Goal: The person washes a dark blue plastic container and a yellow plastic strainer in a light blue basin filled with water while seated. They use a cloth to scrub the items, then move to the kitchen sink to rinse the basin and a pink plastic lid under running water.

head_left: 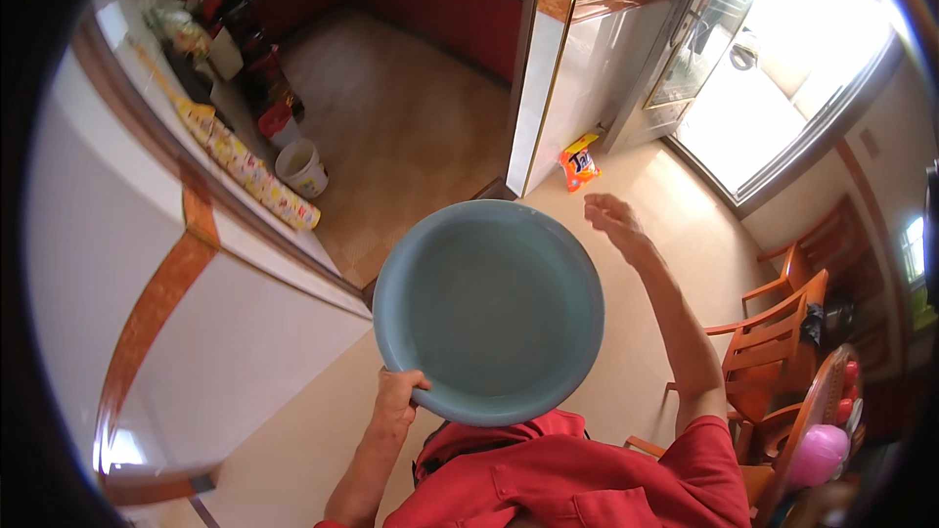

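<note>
A blue-grey basin [391, 303] is held before the red shirt [528, 484], above the pale floor [706, 269]. The left hand [399, 393] grips its lower-left rim; the right hand [616, 218], loosely curled around nothing, is raised near the upper-right rim.

One basin [489, 313], one left hand [399, 393] and one right hand [616, 217] are counted. On the floor, one white bucket [301, 168], one red bin [278, 123] and one orange packet [579, 164] are seen, along with one patterned roll [249, 172] and one glass-paned door [699, 39]. At least two wooden chairs [773, 357] can be made out, their full number obscured by overlap, while one round table [814, 401] and one pink bundle [820, 455] are shown.
</note>
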`<action>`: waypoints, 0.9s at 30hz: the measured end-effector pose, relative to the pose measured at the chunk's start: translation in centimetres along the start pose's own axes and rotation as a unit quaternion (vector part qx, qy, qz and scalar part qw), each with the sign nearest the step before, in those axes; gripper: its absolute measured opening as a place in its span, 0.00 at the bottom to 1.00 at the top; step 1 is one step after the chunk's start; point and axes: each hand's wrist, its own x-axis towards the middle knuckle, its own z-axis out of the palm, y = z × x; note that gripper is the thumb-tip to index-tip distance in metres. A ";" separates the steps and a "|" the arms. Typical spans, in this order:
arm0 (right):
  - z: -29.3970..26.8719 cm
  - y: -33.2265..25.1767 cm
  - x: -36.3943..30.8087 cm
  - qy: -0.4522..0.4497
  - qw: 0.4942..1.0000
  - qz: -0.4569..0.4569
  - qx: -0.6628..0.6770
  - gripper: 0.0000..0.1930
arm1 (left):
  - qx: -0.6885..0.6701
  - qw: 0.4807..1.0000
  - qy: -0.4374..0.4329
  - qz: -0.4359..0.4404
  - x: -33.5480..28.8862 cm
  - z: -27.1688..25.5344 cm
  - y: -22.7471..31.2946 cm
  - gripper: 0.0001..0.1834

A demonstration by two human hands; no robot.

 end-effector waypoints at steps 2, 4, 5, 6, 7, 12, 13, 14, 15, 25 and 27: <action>-1.2 -0.9 5.4 0.048 0.998 -0.039 -0.011 0.16 | -0.009 1.000 0.001 0.000 3.8 1.3 2.0 0.13; -2.7 -1.1 11.2 0.084 0.993 -0.088 0.000 0.16 | -0.015 1.000 -0.015 -0.008 7.8 2.6 4.3 0.14; -3.4 -1.5 14.4 0.100 0.988 -0.114 0.006 0.17 | -0.018 1.000 -0.007 -0.008 9.6 3.6 5.6 0.14; -4.3 -2.2 17.8 0.126 0.982 -0.136 -0.023 0.16 | -0.021 1.000 0.002 -0.009 11.2 4.6 6.9 0.14; -5.0 -3.1 21.3 0.146 0.976 -0.155 -0.050 0.16 | -0.026 0.999 0.016 -0.011 12.7 5.4 7.8 0.14; -10.3 -6.9 39.2 0.276 0.910 -0.291 -0.103 0.16 | -0.053 0.997 0.056 -0.026 21.2 8.9 12.4 0.11; -11.0 -8.7 42.0 0.283 0.907 -0.295 -0.095 0.18 | -0.062 0.996 0.063 -0.021 22.5 9.5 13.6 0.11; -12.3 -10.1 44.5 0.294 0.903 -0.299 -0.097 0.19 | -0.068 0.995 0.072 -0.024 23.8 10.5 14.7 0.11; -14.3 -10.9 47.6 0.329 0.890 -0.301 -0.100 0.20 | -0.074 0.994 0.076 -0.027 25.3 11.9 16.0 0.11; -18.0 -15.4 61.1 0.464 0.859 -0.205 -0.075 0.26 | -0.094 0.990 0.095 -0.048 40.6 15.8 28.1 0.11; -20.8 -13.3 62.3 0.452 0.842 -0.284 -0.074 0.30 | -0.087 0.991 0.082 -0.064 44.4 16.0 30.6 0.12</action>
